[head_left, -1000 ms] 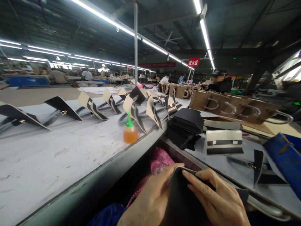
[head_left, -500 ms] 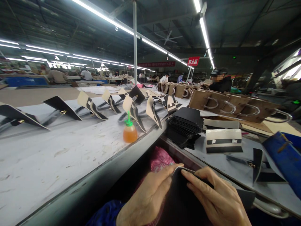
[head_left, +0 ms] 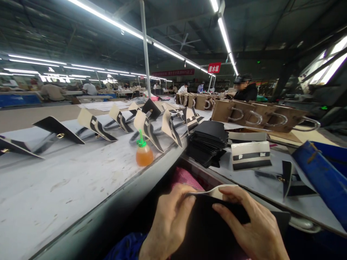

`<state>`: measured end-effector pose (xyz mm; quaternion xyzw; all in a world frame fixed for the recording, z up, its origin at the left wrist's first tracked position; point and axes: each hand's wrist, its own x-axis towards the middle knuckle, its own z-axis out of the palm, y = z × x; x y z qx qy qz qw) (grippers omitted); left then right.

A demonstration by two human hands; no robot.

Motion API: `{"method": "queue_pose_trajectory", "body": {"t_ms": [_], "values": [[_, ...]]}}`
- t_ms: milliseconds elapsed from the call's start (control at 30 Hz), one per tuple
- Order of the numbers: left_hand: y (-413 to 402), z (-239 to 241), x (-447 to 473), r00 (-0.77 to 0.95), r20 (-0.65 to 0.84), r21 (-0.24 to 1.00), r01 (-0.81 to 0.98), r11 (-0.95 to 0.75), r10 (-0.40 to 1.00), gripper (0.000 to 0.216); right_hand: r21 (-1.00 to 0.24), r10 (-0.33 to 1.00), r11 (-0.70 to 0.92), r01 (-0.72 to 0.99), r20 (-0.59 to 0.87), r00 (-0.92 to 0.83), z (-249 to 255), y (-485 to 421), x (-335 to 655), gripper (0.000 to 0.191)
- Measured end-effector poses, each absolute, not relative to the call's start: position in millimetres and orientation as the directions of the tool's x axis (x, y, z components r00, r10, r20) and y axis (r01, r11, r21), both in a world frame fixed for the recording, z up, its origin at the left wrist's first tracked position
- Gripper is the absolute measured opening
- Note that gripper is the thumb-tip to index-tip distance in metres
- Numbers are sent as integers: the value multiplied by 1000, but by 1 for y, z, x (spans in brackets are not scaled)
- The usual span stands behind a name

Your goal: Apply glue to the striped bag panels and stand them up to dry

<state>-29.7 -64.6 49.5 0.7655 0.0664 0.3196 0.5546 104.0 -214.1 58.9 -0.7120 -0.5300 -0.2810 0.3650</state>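
A black leather-like panel [head_left: 208, 227] is held upright over my lap, and a pale cream layer [head_left: 216, 192] shows along its curved upper edge. My left hand [head_left: 168, 222] pinches the upper left corner, thumb in front and fingers behind. On the other side my right hand [head_left: 253, 218] grips the top edge, its thumb against the black face and its fingers over the cream layer. Between the hands the two layers stand slightly apart. The panel's lower part runs out of view.
A bottle of amber liquid [head_left: 144, 155] with a green nozzle stands near the left table's edge. Bent black-and-cream flaps [head_left: 170, 128] stand behind it. To the right are a stack of black panels [head_left: 207, 142], a blue bin [head_left: 320, 173] and brown handled pieces [head_left: 252, 115].
The cream layer now shows between my hands, where the edge was pressed together before. My right fingers have moved back and apart from the left ones. The view has shifted slightly right.
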Motion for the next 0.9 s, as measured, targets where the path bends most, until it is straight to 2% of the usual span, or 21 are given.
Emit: {"method": "queue_pose_trajectory", "body": {"t_ms": [167, 467, 667, 900], "values": [[-68, 50, -34, 743, 396, 913, -258, -315, 539, 17, -326, 514, -127, 937, 786, 343, 55, -215, 100, 4], [-76, 34, -35, 654, 464, 873, -224, -432, 598, 17, -416, 526, -100, 904, 749, 403, 49, -216, 101, 7], [-76, 25, -36, 623, 537, 828, -260, -496, 569, 18, -460, 518, -87, 884, 737, 435, 50, -214, 101, 7], [-73, 25, -38, 578, 534, 829, -215, -515, 618, 18, -611, 479, -135, 780, 649, 591, 35, -222, 116, 8]]}}
